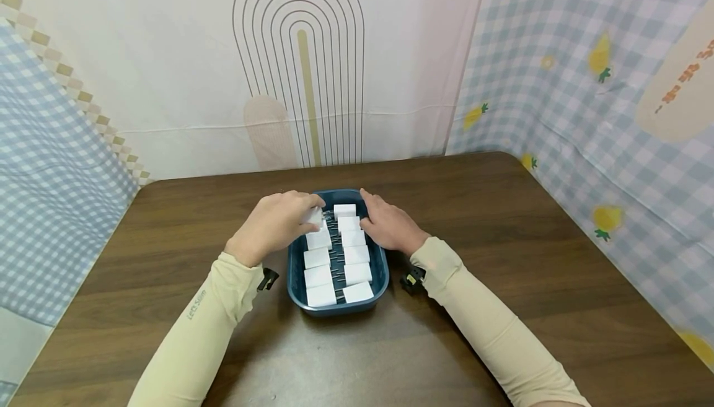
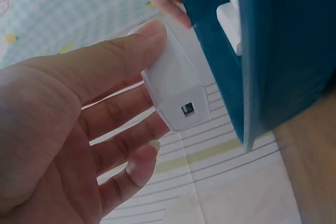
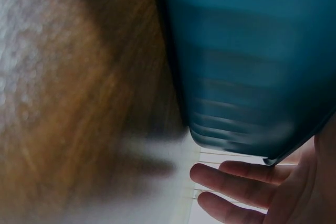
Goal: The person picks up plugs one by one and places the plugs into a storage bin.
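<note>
My left hand [image 1: 275, 221] pinches a white plug-in charger [image 2: 176, 85] between thumb and fingers over the far left part of a dark blue bin [image 1: 338, 310]. A small square port shows in the charger's end in the left wrist view. Two rows of similar white chargers [image 1: 357, 254] lie in the bin, their metal prongs pointing toward the middle. On the bin's right side, my right hand [image 1: 392, 224] rests at the rim, thumb over the inside and fingers outside. Those fingers [image 3: 231, 182] extend loosely past the bin's far corner in the right wrist view.
The bin stands on a dark wooden table [image 1: 474, 345]. A white patterned cloth [image 1: 413, 54] hangs behind the table, and blue checked cloth [image 1: 586, 165] hangs along the right side. Black wrist cameras [image 1: 413, 279] sit close to both sides of the bin.
</note>
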Available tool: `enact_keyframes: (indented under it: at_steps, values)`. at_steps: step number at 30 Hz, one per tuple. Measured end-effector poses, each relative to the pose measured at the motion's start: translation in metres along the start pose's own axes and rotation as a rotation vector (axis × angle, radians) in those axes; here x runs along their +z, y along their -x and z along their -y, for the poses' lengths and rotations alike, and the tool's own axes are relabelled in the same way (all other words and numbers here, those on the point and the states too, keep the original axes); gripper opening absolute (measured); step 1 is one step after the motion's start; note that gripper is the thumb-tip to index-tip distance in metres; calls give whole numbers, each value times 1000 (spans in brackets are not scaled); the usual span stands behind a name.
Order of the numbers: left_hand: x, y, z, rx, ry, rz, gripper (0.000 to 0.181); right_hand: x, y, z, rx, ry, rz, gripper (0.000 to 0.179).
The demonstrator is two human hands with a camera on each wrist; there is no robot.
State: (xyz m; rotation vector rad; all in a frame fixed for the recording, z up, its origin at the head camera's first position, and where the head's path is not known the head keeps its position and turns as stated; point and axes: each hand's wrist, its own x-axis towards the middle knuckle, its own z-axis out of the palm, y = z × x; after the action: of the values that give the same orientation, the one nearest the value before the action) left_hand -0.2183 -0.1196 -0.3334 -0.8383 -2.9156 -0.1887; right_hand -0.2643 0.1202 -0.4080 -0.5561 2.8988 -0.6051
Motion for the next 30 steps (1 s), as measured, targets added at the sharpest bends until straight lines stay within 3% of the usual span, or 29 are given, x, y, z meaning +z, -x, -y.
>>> enact_keyframes:
  at_steps: [8, 18, 30]
  values:
    - [10, -4, -6, 11, -6, 116, 45, 1, 0, 0, 2, -4, 12, 68]
    - [15, -5, -13, 31, -19, 207, 44, 0, 0, 0, -10, -9, 4, 68]
    - [14, -3, -16, 43, -17, 241, 46, 0, 1, 0, -3, -14, 11, 68]
